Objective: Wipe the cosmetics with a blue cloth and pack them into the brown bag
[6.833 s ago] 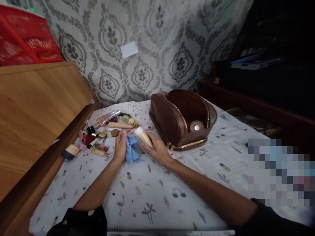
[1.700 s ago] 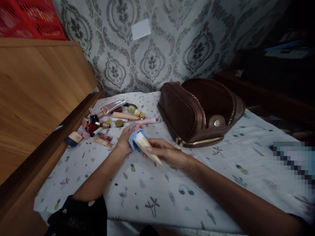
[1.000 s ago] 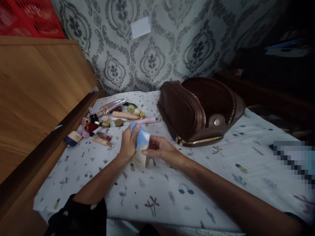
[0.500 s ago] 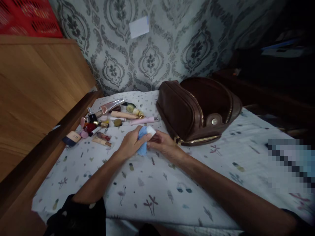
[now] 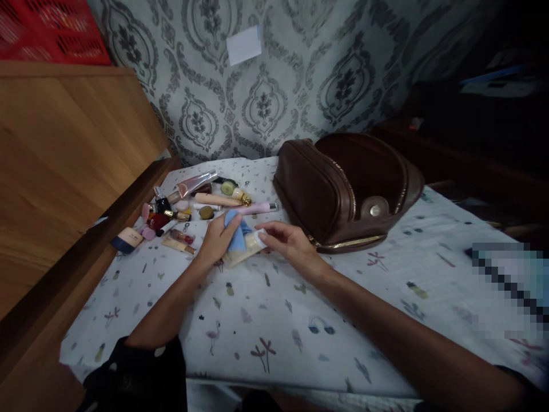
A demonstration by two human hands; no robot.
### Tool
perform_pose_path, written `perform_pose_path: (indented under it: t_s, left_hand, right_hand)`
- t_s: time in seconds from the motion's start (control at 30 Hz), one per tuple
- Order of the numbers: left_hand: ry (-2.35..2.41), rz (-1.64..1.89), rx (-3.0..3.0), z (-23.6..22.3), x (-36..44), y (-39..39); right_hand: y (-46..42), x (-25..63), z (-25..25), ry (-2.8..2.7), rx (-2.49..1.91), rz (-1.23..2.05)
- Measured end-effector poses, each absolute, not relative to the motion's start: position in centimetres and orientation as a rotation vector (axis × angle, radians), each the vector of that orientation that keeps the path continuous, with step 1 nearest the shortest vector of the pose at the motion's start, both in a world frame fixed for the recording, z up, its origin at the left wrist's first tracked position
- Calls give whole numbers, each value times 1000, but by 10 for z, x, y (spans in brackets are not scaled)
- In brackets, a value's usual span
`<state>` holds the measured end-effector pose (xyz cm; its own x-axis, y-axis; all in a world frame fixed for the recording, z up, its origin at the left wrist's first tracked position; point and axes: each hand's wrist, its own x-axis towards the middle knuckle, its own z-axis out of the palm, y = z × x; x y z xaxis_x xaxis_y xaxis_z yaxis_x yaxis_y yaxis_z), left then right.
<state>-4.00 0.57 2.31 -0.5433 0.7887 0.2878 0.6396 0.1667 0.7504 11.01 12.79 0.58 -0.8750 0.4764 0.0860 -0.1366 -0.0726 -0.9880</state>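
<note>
My left hand (image 5: 214,240) is closed on a blue cloth (image 5: 234,226), which lies against a pale yellow squeeze tube (image 5: 239,256). With its fingertips my right hand (image 5: 295,246) pinches the white cap end of that tube. The tube is tilted, its flat end toward the lower left, above the patterned tablecloth (image 5: 240,343). Left of my hands lies a heap of cosmetics, among them a pink tube (image 5: 195,184), a beige tube (image 5: 178,245) and a navy-and-beige jar (image 5: 127,240).
A brown leather bag (image 5: 317,194) stands unzipped at the back right, close to my right hand. A wooden cabinet (image 5: 72,160) borders the left side, with a red plastic basket (image 5: 55,34) on top. Patterned wallpaper backs the table; a blurred-out item (image 5: 510,286) lies far right.
The blue cloth has shifted left with my left hand, baring the yellow tube. The tube has turned to a slant, and my right fingers now hold its white cap.
</note>
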Motion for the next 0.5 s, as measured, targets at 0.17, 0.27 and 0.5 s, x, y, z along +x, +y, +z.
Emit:
perform_pose_path:
  t_s: [0.17,0.27,0.5]
  left_hand:
    - [2053,878,1653,36,-45,2]
    - [1970,873,1566,39,-52,0]
    - [2011,1208,1192,31,-73,-6]
  right_hand:
    - [131,109,1,-1707,-415,1960]
    - [132,109,1,-1692,-436,1957]
    - [135,107,2,-1544,-509,1959]
